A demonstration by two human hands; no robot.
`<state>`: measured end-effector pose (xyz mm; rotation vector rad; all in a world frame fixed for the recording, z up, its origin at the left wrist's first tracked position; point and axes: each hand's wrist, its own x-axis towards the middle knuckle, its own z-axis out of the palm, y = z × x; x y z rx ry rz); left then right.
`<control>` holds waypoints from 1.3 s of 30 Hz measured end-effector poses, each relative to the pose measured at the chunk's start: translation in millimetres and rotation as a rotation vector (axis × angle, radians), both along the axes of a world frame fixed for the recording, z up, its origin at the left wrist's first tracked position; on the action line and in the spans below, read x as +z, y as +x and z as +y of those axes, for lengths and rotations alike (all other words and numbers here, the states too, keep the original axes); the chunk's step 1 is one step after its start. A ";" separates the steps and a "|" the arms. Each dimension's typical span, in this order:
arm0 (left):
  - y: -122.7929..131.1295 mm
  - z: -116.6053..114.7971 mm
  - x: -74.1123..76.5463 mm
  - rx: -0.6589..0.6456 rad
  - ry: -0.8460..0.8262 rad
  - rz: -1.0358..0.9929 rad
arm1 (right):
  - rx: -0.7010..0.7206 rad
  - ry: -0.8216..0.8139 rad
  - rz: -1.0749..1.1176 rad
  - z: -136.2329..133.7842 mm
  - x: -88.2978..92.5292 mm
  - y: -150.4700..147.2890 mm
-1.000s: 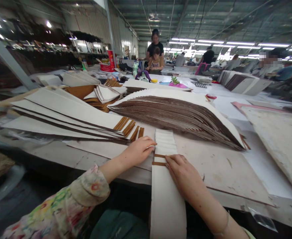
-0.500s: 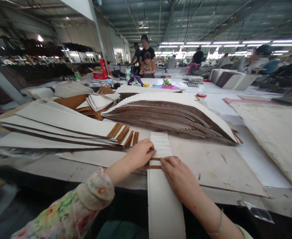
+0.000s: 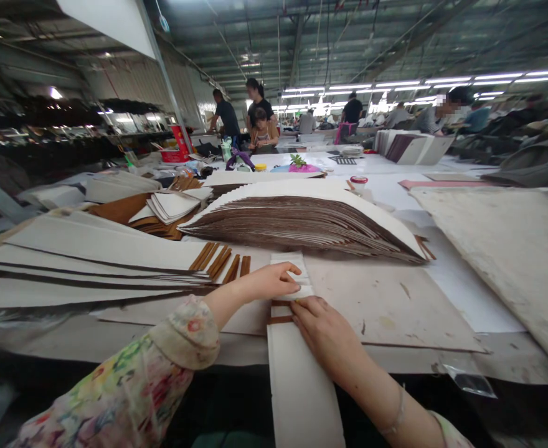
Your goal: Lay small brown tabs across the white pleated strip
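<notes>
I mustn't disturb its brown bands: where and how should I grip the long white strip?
Probably where the white strip overhangs the table, from the left, pinching above and below: it's plain there, and the right hand crosses its right edge.

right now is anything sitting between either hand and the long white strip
Nothing visible is: the right hand rests on the white strip beside the brown bands across it; the left hand is over its far part, contact unclear.
</notes>
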<state>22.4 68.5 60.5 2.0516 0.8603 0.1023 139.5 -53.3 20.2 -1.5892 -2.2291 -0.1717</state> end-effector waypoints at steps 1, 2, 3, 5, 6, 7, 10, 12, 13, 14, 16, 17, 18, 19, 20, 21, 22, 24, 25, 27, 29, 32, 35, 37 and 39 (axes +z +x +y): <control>4.3 1.6 -2.1 -0.023 -0.010 0.018 | 0.006 0.005 -0.006 0.0 0.4 0.1; 7.9 3.3 -4.0 -0.041 -0.009 0.035 | 0.013 0.014 -0.010 -0.1 0.8 0.3; 10.5 4.9 -5.6 -0.050 0.000 0.048 | 0.018 0.023 -0.011 -0.6 1.4 0.6; 12.5 7.3 -6.7 -0.069 0.024 0.068 | 0.020 0.042 -0.001 -2.1 2.8 1.1; 12.1 7.9 -6.2 -0.086 0.037 0.079 | 0.021 0.045 0.003 -3.1 3.6 1.3; 11.2 8.0 -5.2 -0.105 0.053 0.090 | 0.021 0.039 0.004 -4.2 4.4 1.4; 7.9 5.9 -1.0 -0.169 0.115 0.123 | 0.003 -0.004 0.007 -7.5 6.6 1.6; 6.9 3.1 0.5 -0.197 0.172 0.140 | -0.022 -0.023 0.014 -9.2 7.2 1.9; 6.9 1.4 0.5 -0.206 0.204 0.143 | -0.031 -0.027 0.020 -9.8 7.1 2.0; 7.2 -0.4 0.0 -0.211 0.233 0.140 | -0.035 -0.028 0.026 -10.3 6.8 2.1; 7.9 -3.9 -2.0 -0.225 0.312 0.120 | -0.038 -0.029 0.039 -10.8 5.8 2.1; 8.3 -5.5 -3.4 -0.230 0.360 0.106 | -0.040 -0.032 0.045 -10.9 5.2 2.0; 8.6 -6.9 -4.8 -0.232 0.405 0.092 | -0.042 -0.036 0.050 -11.0 4.7 1.8; 8.9 -8.2 -6.2 -0.230 0.444 0.081 | -0.047 -0.040 0.053 -11.0 4.3 1.6; 9.1 -9.3 -7.5 -0.222 0.474 0.073 | -0.052 -0.044 0.053 -11.1 4.0 1.3; 9.2 -10.3 -8.7 -0.209 0.491 0.067 | -0.056 -0.049 0.052 -11.1 3.6 1.0; 9.2 -11.3 -9.6 -0.194 0.495 0.063 | -0.060 -0.054 0.049 -11.1 3.3 0.7; 8.9 -13.4 -10.9 -0.175 0.506 0.052 | -0.065 -0.052 0.044 -11.3 2.2 0.2; 8.5 -14.5 -11.4 -0.171 0.517 0.043 | -0.066 -0.044 0.043 -11.4 1.3 0.0; 7.6 -16.9 -12.1 -0.178 0.546 0.024 | -0.071 -0.010 0.050 -11.7 -1.1 -0.3; 6.3 -19.4 -12.6 -0.200 0.583 0.014 | -0.072 0.034 0.069 -12.2 -3.8 -0.4; 4.4 -22.7 -12.6 -0.235 0.638 0.022 | -0.069 0.074 0.100 -12.6 -6.5 -0.3; 2.8 -25.1 -12.2 -0.277 0.699 0.045 | -0.065 0.088 0.110 -12.5 -6.7 -0.1; 2.2 -26.4 -12.1 -0.313 0.742 0.067 | -0.058 0.098 0.112 -12.1 -6.3 0.0; 2.2 -28.4 -11.8 -0.343 0.781 0.098 | -0.056 0.104 0.119 -11.8 -6.3 0.2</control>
